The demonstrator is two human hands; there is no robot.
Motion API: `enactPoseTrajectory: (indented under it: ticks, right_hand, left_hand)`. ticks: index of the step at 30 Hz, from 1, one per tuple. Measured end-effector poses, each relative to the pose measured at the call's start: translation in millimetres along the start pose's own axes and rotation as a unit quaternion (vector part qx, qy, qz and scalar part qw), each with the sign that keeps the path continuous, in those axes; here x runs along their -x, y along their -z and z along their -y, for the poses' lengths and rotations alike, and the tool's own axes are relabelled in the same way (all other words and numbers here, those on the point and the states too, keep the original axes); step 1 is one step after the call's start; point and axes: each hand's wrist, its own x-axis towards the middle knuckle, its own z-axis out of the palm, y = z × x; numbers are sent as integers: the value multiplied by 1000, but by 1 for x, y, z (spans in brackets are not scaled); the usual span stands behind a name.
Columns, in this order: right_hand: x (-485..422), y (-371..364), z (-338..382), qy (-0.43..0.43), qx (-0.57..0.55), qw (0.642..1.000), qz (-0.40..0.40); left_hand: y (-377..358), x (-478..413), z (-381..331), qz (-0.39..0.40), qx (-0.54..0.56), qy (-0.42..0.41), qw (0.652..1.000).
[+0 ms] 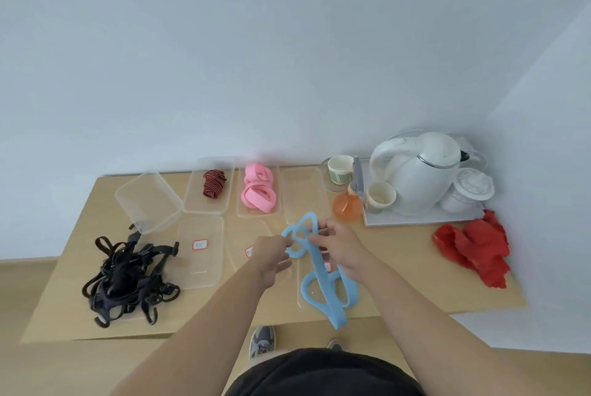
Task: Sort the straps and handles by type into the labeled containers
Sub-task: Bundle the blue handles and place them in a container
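Note:
Both hands hold a light blue silicone strap [320, 271] above the table's middle. My left hand [269, 254] pinches its looped top from the left, and my right hand [339, 248] grips it from the right. The strap's lower loops hang over a clear container [303, 295] near the front edge. A tangle of black straps [128, 280] lies at front left. Pink straps [258, 191] fill one back container, and a red-and-black striped strap [213, 184] lies in another [195, 200]. A labeled clear container [200, 251] sits left of my hands.
An upturned clear container [147, 200] sits at back left, another clear one [305, 194] behind my hands. A white kettle [419, 172], paper cups [379, 195], an orange bottle [347, 205] and a tray [425, 218] stand at back right. Red cloth [473, 248] lies at the right edge.

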Motion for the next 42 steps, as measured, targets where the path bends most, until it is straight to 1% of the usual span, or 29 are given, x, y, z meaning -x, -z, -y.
enactPoseTrajectory:
  ticks: [2,4,6,7,9,11,14,17,21,26,29,32,35,38,40,42]
  right_hand:
    - [4,4,8,10,-38,999,17]
    - [7,6,15,24,-63,997,27]
    - [9,8,20,40,-74,996,30]
    - [11,9,23,47,-77,995,32]
    - [14,12,29,59,-86,994,34]
    - [17,15,36,75,-86,993,30]
    - [23,19,48,103,-86,991,29]
    - [28,22,58,124,-91,987,43]
    - [37,25,72,146,-48,985,73]
    - [43,17,86,170,-42,983,49]
    - [42,9,92,171,-78,981,53]
    - [45,3,102,180,-110,976,56]
    - [51,-2,117,200,-128,970,52]
    - [53,-7,132,223,-143,963,54]
    - [55,-9,137,218,-177,957,67]
    - [58,-10,142,193,-227,950,90]
  left_hand:
    - [-2,12,0,10,-14,-14,1000]
    - [-6,25,0,58,-14,-36,998]
    - [-11,39,-4,104,27,-81,991]
    - [-13,45,-7,112,49,-107,987]
    - [-16,56,-13,111,80,-153,979]
    - [-18,62,-20,118,89,-180,972]
    - [-19,70,-31,123,52,-213,968]
    - [-21,75,-42,99,5,-256,962]
    - [-17,81,-57,85,4,-289,954]
    - [-9,89,-74,97,-13,-333,938]
    - [0,92,-86,115,-14,-352,929]
    - [7,94,-98,140,-19,-386,912]
    - [12,96,-111,128,-26,-430,893]
    - [16,97,-123,141,-13,-474,869]
    - [19,97,-130,148,-6,-484,862]
    - [22,98,-137,139,-29,-496,857]
